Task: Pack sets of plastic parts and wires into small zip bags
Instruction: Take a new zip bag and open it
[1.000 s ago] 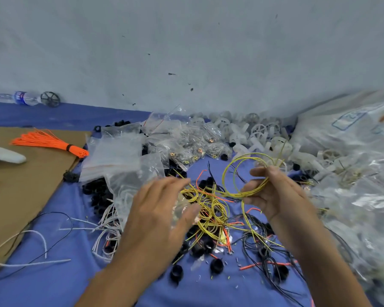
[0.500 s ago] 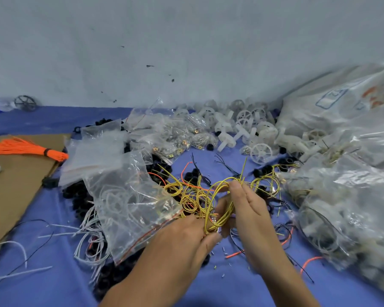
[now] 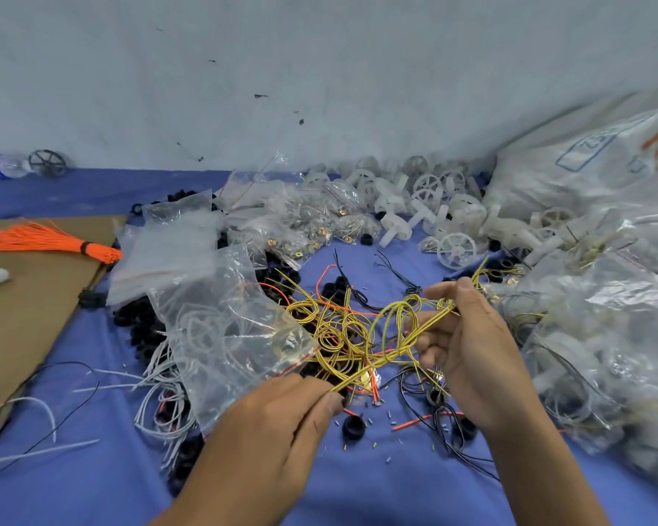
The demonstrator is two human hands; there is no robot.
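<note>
Your left hand (image 3: pixel 282 430) is nearest the camera, its thumb and forefinger pinched on the near end of a yellow wire bundle (image 3: pixel 396 347). Your right hand (image 3: pixel 468 347) is raised beyond it, fingertips clamped on the far end of that bundle. The bundle runs in the air between your hands, looped near your right fingers.

A clear zip bag (image 3: pixel 228 328) with a red seal strip stands tilted just left of the bundle. It holds white wire loops, and its lower edge meets your left hand. Whether that hand grips the bag cannot be told.

On the blue cloth (image 3: pixel 92 487) below your hands lie a black plastic ring (image 3: pixel 354 427), black wires (image 3: pixel 434 423) and loose white wires (image 3: pixel 164 396). A heap of yellow wire coils (image 3: pixel 331 328) lies behind the bundle, mixed with orange strands.

Further out, a cardboard sheet (image 3: pixel 23 317) at left carries an orange strand bundle (image 3: pixel 54 242). A stack of empty zip bags (image 3: pixel 164 252) sits beside it. Filled small bags (image 3: pixel 304 222) lie beyond, with white spoked wheels (image 3: pixel 454 250) to their right. Large clear sacks (image 3: pixel 604 336) line the right side.

A water bottle (image 3: pixel 1 167) and a dark wheel (image 3: pixel 48 163) rest against the wall at far left.
</note>
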